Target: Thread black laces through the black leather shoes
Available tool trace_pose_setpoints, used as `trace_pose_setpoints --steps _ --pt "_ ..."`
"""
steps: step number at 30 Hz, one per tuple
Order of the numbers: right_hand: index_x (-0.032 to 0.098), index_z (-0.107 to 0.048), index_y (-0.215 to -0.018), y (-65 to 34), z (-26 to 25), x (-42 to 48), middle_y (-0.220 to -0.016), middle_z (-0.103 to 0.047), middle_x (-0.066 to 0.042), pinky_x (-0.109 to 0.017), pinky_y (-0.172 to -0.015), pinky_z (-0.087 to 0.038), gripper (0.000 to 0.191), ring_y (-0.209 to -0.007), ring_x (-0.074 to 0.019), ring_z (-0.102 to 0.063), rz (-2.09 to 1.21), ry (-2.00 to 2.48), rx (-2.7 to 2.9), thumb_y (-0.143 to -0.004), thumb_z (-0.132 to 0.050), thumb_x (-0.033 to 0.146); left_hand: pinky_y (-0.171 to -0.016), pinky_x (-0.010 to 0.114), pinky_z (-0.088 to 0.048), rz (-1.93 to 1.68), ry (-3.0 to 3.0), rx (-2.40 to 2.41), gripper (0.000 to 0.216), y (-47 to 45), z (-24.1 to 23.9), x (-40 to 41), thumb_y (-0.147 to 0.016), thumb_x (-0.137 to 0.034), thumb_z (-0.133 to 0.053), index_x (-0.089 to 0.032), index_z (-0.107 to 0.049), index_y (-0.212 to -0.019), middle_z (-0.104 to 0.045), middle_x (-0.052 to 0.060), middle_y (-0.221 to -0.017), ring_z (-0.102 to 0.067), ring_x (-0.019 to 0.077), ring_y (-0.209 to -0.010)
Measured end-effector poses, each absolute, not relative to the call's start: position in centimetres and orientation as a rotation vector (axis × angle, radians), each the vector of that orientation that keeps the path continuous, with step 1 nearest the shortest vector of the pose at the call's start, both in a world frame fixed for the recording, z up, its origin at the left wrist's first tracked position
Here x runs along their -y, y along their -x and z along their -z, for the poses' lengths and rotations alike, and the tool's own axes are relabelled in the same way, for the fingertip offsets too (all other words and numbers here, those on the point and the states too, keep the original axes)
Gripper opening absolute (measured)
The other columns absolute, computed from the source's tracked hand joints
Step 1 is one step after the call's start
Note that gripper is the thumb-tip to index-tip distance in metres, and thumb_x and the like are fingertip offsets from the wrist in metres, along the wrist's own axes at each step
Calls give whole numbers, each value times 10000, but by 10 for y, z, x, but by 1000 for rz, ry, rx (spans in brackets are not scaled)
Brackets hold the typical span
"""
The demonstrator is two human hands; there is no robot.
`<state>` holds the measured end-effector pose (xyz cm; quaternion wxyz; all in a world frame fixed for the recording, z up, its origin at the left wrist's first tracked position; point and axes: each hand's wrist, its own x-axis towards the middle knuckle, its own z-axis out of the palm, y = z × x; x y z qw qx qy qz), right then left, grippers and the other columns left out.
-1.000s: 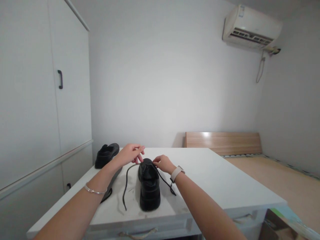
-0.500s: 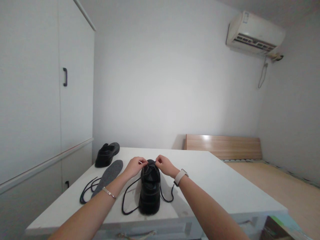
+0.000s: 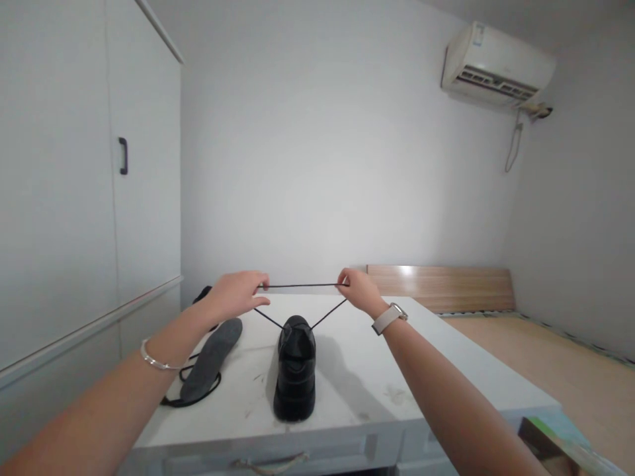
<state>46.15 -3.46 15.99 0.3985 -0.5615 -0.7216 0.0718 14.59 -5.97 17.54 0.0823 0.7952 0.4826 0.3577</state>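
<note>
A black shoe (image 3: 296, 383) stands on the white tabletop with its heel toward me. A black shoelace (image 3: 303, 285) rises from its front on both sides and runs taut between my hands above it. My left hand (image 3: 241, 292) grips the lace on the left, its thumb a little apart from the fingers. On the right, my right hand (image 3: 361, 289) pinches the lace between thumb and fingers. A grey insole (image 3: 213, 357) lies left of the shoe, with a second black lace (image 3: 198, 398) around and under it. My left hand mostly hides another black shoe (image 3: 202, 293).
The white table (image 3: 347, 423) has drawers at its front, one with a handle (image 3: 270, 465). A white cabinet (image 3: 143, 218) borders the left. A bed with a wooden headboard (image 3: 441, 289) is at the right. A box-like object (image 3: 546, 443) sits by the lower right corner.
Both hands have risen and spread apart from the shoe, drawing the lace up and tight. The loose lace ends beside the shoe have left the tabletop. My left hand now covers the far shoe.
</note>
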Motion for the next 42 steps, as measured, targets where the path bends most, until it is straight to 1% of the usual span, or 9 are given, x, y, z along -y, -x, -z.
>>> trace_pose_setpoints --steps 5,11,15,21,26,29,31,37,42 --pt "143 -630 -894 -492 -183 43 -856 -631 -17 -306 -690 -521 271 -733 -140 -602 -233 1404 1629 -981 -563 391 -545 260 -363 -847 -2301 -1500 240 -111 -192 69 -550 -336 -791 -216 -602 -467 -513 -19 -425 -509 178 -491" --pt "139 -621 -889 -442 -189 64 -661 -563 19 -218 -493 -457 162 -583 -114 -551 -687 1129 1677 -964 -492 203 -430 239 -292 -1111 -2165 -1230 555 -111 -224 90 -842 -675 -466 -177 -708 -798 -442 -16 -474 -386 133 -420" --pt "145 -643 -849 -372 -181 77 -686 -615 -4 -243 -554 -536 102 -638 -129 -586 -1025 901 1758 -849 -544 119 -381 210 -169 -1554 -1925 -919 474 -128 -259 103 -923 -546 -499 -131 -686 -790 -333 -38 -489 -248 88 -385" --pt "144 -629 -789 -290 -150 65 -729 -634 -30 -309 -671 -571 159 -698 -140 -607 -1359 716 1675 -891 -580 255 -356 153 -192 -1698 -1594 -836 419 -139 -277 89 -971 -342 -535 -65 -698 -703 -424 -11 -506 -313 60 -400" --pt "169 -655 -866 -249 -133 55 -936 -700 -40 -276 -796 -490 79 -878 -150 -633 -1410 629 1616 -812 -667 226 -460 171 -443 -1690 -1414 -786 414 -130 -260 67 -998 -395 -470 -85 -703 -851 -621 63 -727 -545 106 -547" --pt "193 -664 -988 -234 -131 60 -1011 -719 -27 -246 -835 -462 251 -987 -153 -638 -1468 535 1685 -745 -721 176 -594 260 -556 -1649 -1298 -726 419 -125 -255 61 -1017 -403 -394 -110 -669 -899 -676 108 -859 -652 165 -692" --pt "185 -675 -1014 -229 -130 62 -920 -733 -30 -249 -783 -469 282 -936 -170 -662 -1505 511 1765 -741 -744 199 -538 241 -531 -1651 -1237 -700 406 -120 -255 59 -1020 -389 -373 -120 -639 -872 -653 79 -767 -619 142 -601" --pt "150 -673 -867 -242 -113 38 -796 -680 8 -265 -702 -495 92 -754 -139 -636 -1241 776 1851 -876 -688 240 -320 159 -174 -1685 -1249 -789 323 -95 -247 49 -1003 -288 -375 -142 -567 -789 -323 -93 -488 -211 50 -326" --pt "130 -650 -887 -253 -98 13 -871 -661 -6 -299 -686 -557 177 -743 -141 -639 -993 1056 1850 -936 -657 301 -409 174 -340 -1588 -1384 -1125 219 -67 -215 34 -967 -287 -529 -136 -590 -819 -500 -58 -588 -435 68 -436"
